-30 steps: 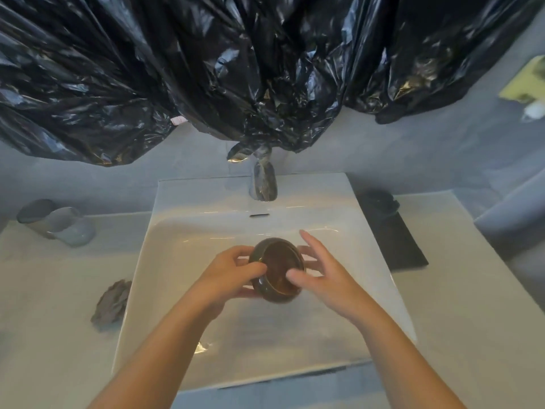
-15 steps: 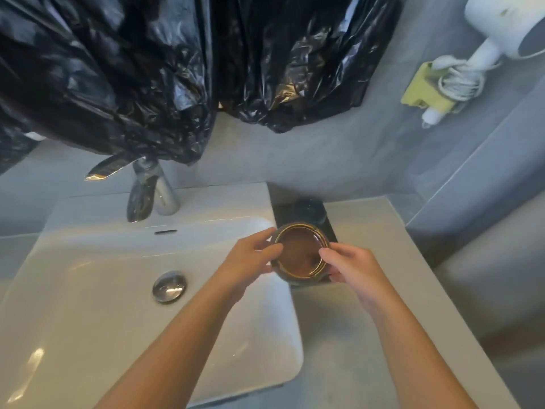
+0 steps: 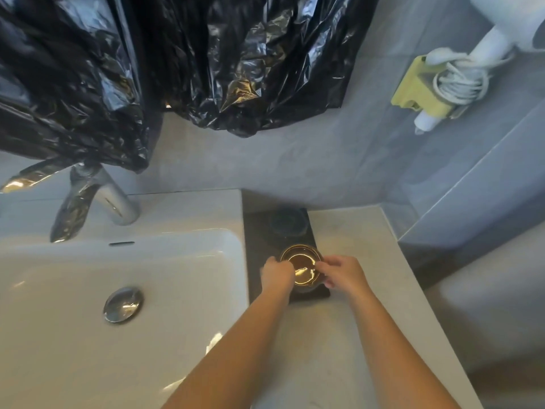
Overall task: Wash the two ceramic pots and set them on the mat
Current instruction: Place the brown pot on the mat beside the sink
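Left fingers (image 3: 285, 266): curled onto the left side of the pot (image 3: 300, 268), clamped against its rim.
Right fingers (image 3: 323, 266): bent and pinching the pot's right rim, opposite the left ones.
Hands: the left hand (image 3: 277, 276) and right hand (image 3: 344, 275) hold the pot between them, with both forearms reaching in from the bottom edge.
Pot: small, round and dark, with a shiny gold rim and a wet glint inside. It sits upright over the near end of the mat (image 3: 256, 243). Whether its base touches the mat cannot be told.
Far pot (image 3: 287, 223): a second dark pot standing on the far end of the mat, apart from the held one.
Mat: a dark strip on the pale counter (image 3: 354, 335), just right of the sink (image 3: 177, 214).
Sink: white, with a chrome drain plug (image 3: 123, 304) and a tap (image 3: 98, 199) at the back left.
Wall: black bags (image 3: 206, 54) hang above. A white dryer (image 3: 486, 39) sits in a yellow holder (image 3: 413, 90) at the upper right.
Progress: nearly done, by the look of it. One pot is placed and the other is at the mat, so only letting go appears to remain.
Writing: no brand, label or lettering can be read.
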Tool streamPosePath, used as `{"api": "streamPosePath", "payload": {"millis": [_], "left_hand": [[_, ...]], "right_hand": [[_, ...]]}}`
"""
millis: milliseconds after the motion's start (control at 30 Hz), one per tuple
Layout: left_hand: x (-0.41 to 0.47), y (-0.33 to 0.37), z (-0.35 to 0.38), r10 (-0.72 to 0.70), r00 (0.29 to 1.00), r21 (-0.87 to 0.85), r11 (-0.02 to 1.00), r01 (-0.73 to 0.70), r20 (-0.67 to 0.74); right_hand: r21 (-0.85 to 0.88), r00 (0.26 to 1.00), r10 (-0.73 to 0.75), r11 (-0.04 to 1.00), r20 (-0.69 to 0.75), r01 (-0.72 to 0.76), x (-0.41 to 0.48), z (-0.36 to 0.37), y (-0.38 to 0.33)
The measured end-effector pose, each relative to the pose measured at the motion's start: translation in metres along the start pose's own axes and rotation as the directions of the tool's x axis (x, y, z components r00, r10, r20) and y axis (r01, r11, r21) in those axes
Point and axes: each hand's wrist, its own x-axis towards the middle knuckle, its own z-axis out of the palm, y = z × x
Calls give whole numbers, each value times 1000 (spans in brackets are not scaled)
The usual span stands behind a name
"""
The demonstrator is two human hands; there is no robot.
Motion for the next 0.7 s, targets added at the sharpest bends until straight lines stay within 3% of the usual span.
{"api": "streamPosePath", "payload": {"millis": [367,700], "left_hand": [[21,-17,13,38,982,37,999,-31,-187],[21,-25,13,52,978,102,994,-32,-202]], "right_hand": [[-134,998,-16,991,-65,8,15,38,15],[-150,998,-38,988,-43,31,12,45,18]]}}
